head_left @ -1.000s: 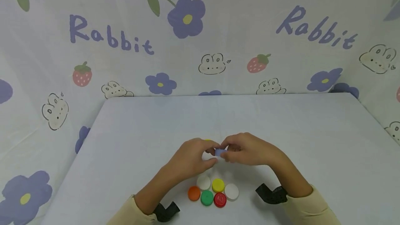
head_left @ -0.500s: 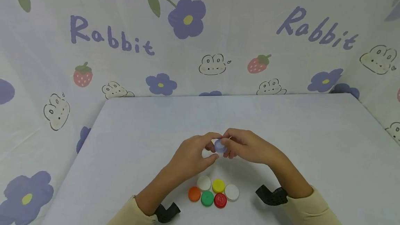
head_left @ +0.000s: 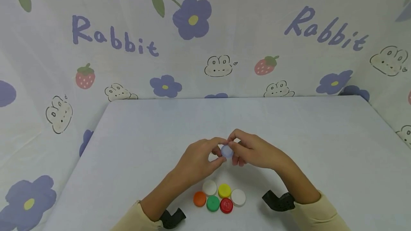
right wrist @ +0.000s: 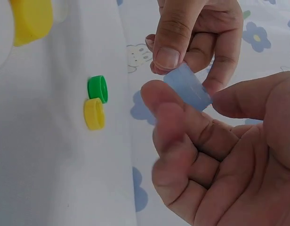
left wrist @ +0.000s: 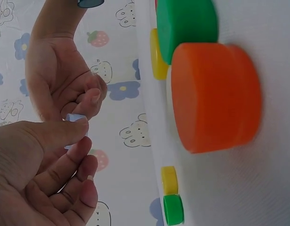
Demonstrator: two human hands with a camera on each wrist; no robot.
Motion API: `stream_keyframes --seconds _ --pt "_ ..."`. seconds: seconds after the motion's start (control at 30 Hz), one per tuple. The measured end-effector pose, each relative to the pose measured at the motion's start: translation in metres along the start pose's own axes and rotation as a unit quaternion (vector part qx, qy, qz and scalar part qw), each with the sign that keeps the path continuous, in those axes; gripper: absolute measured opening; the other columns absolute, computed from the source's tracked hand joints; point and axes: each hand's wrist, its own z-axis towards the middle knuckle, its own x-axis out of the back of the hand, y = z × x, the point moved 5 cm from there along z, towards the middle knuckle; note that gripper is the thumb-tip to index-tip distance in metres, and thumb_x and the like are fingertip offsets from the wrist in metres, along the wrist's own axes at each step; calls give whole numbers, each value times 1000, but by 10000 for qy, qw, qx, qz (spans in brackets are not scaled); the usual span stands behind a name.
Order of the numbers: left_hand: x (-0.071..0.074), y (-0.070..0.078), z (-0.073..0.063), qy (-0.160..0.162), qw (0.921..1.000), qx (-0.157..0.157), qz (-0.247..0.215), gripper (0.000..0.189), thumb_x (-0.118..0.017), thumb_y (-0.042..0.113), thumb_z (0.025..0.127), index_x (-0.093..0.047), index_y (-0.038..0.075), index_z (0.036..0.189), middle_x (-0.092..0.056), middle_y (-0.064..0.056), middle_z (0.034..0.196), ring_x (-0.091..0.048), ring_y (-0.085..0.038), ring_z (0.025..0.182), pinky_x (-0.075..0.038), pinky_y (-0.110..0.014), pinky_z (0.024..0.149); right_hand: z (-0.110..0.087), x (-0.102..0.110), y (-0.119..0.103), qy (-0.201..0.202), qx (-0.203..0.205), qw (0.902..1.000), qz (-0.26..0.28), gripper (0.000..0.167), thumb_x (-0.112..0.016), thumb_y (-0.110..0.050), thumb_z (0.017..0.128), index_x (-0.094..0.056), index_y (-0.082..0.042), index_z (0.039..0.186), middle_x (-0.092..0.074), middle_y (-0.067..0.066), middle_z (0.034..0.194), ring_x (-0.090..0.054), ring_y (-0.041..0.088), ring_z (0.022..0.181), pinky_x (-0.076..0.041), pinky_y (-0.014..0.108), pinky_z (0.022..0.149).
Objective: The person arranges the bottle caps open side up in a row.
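Observation:
Between my two hands, above the table, is a small light blue bottle cap (head_left: 227, 151). My left hand (head_left: 197, 159) pinches it between thumb and forefinger from the left. From the other side my right hand (head_left: 258, 151) holds its edge with thumb and index finger, the remaining fingers curled below. The right wrist view shows the cap (right wrist: 187, 87) side on and tilted, with both thumbs touching it. In the left wrist view the left thumb covers part of the cap (left wrist: 76, 117).
Nearer me lie several bottle caps: orange (head_left: 199, 199), green (head_left: 213, 203), red (head_left: 226, 205), yellow (head_left: 224, 190) and white (head_left: 238, 197). Farther off, hidden in the head view, are another yellow cap (right wrist: 93, 114) and green cap (right wrist: 97, 89). A printed cloth (head_left: 192, 56) hangs behind the table.
The light blue cap has turned from edge-on to face the head camera and risen slightly. My right hand has lifted a little; my left thumb has come up to the cap.

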Motion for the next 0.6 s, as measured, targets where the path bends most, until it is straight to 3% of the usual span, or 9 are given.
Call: stream_keyframes --seconds 0.1,0.27,0.43,0.6 --pt "-2 -1 1 -77 10000 54 32 41 -79 16 92 -66 9 131 -73 4 89 -65 -22 88 -51 -29 78 0 -1 0 -35 -83 9997 -212 14 -46 -15 109 -53 -4 115 -65 4 72 -57 19 61 -48 32 62" --pt "-4 -5 1 -209 9997 150 33 35 -80 19 91 -70 9 124 -73 5 89 -64 -21 88 -51 -28 76 0 -4 1 -331 -154 9984 -431 16 -46 -8 103 -47 -5 119 -64 4 74 -50 18 65 -40 31 61" --pt "-8 -10 3 -362 9991 210 106 32 -83 21 88 -74 10 117 -69 6 85 -58 -16 84 -47 -26 71 0 -9 4 -699 -106 9954 -652 29 -60 -4 96 -45 -5 120 -64 0 78 -53 15 69 -44 30 65" --pt "-14 -14 3 -442 9974 131 551 29 -85 24 86 -78 13 112 -67 5 91 -53 -15 90 -46 -26 75 2 -13 8 -588 39 9919 -1129 29 -74 -8 91 -54 -7 111 -63 -6 73 -55 9 65 -47 27 64"
